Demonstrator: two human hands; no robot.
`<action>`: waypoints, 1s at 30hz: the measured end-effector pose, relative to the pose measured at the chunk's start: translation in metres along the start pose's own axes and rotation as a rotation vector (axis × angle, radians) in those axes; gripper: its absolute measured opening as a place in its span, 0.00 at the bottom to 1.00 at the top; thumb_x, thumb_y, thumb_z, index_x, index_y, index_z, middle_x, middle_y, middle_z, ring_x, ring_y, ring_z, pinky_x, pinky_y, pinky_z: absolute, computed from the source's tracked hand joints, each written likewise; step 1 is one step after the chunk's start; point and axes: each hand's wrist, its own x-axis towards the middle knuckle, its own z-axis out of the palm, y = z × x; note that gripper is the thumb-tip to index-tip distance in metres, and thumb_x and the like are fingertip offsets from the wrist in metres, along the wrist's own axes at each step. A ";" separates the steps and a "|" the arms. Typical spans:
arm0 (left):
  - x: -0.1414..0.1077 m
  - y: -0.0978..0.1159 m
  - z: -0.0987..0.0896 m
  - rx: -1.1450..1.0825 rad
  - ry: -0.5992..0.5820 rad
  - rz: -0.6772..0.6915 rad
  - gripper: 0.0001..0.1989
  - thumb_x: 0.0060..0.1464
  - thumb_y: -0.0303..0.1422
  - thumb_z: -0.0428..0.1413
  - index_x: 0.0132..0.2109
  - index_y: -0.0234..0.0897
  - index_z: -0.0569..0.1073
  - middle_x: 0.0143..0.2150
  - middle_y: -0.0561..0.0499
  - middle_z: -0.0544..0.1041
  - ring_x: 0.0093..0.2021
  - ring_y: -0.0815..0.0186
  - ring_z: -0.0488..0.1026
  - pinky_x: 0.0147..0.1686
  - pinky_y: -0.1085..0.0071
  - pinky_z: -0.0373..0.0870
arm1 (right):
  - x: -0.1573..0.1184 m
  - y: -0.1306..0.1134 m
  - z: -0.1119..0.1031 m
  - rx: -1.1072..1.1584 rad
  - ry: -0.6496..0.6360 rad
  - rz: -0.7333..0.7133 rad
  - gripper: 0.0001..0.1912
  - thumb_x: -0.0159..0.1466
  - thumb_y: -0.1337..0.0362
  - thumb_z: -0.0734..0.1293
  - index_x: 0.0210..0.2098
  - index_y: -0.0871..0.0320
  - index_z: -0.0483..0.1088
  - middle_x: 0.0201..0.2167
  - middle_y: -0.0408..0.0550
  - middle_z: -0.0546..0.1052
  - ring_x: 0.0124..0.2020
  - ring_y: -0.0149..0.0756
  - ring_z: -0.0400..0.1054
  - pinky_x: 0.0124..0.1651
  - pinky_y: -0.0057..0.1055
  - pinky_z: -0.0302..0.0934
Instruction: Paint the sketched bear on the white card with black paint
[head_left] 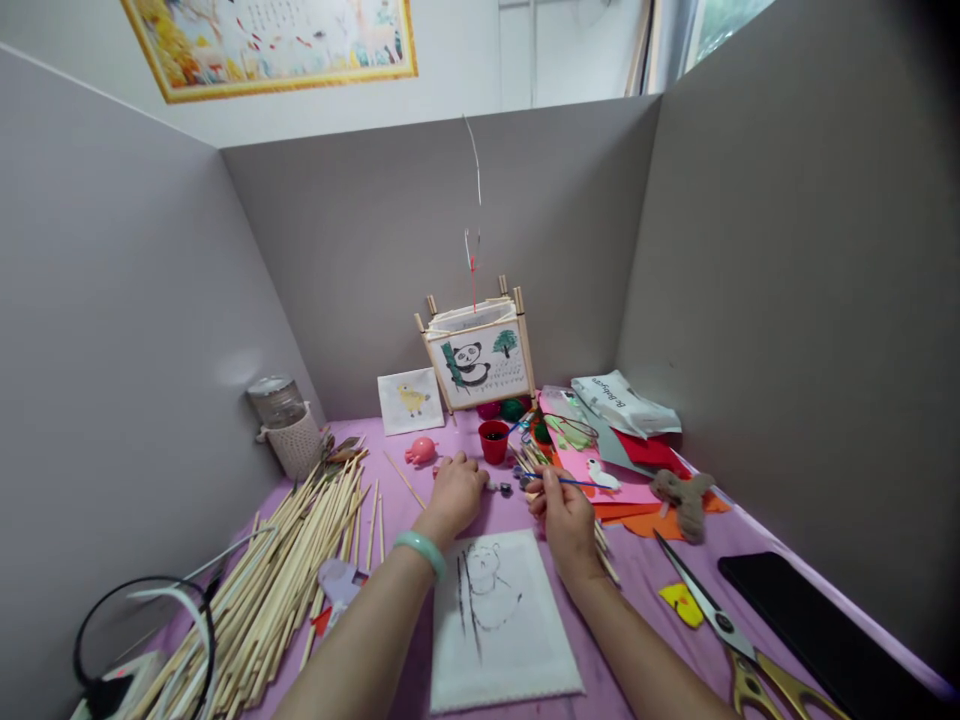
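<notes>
My right hand (564,515) is closed around a thin blue paintbrush (574,482), held nearly level. My left hand (457,492), with a pale green bangle (421,552) at the wrist, reaches over small paint pots (504,489). Its fingers are curled downward, and what lies under them is hidden. Between my forearms lies a white canvas sheet (510,665) with a dark outline drawing of a panda beside bamboo stalks. Just beyond my hands stands a red cup (493,442) of dark liquid.
Wooden sticks (289,590) pile up at left, beside a jar (279,425). A stick-framed panda lantern (480,362) and a chick picture (411,400) stand behind. Scissors (724,622), a black phone (817,625), a yellow piece (682,604) and coloured sheets (637,522) lie at right.
</notes>
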 end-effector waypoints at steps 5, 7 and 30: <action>-0.008 0.008 -0.019 0.014 0.098 -0.027 0.11 0.58 0.27 0.48 0.40 0.34 0.75 0.40 0.41 0.75 0.46 0.56 0.68 0.47 0.59 0.59 | -0.001 -0.003 0.001 0.012 -0.016 -0.030 0.25 0.59 0.43 0.64 0.37 0.60 0.70 0.23 0.42 0.73 0.17 0.26 0.61 0.19 0.23 0.57; -0.015 0.013 -0.033 0.011 0.153 -0.053 0.10 0.58 0.30 0.49 0.41 0.36 0.74 0.40 0.43 0.75 0.46 0.57 0.69 0.46 0.61 0.60 | -0.002 -0.006 0.001 -0.001 -0.027 -0.057 0.23 0.60 0.44 0.64 0.38 0.60 0.70 0.25 0.43 0.73 0.18 0.26 0.61 0.19 0.23 0.58; -0.084 0.018 -0.028 -1.559 0.659 -0.502 0.33 0.42 0.46 0.65 0.51 0.33 0.68 0.39 0.47 0.76 0.31 0.67 0.75 0.31 0.70 0.73 | -0.035 -0.029 0.009 -0.327 -0.479 -0.640 0.09 0.60 0.72 0.61 0.38 0.57 0.68 0.34 0.47 0.73 0.34 0.36 0.68 0.37 0.31 0.64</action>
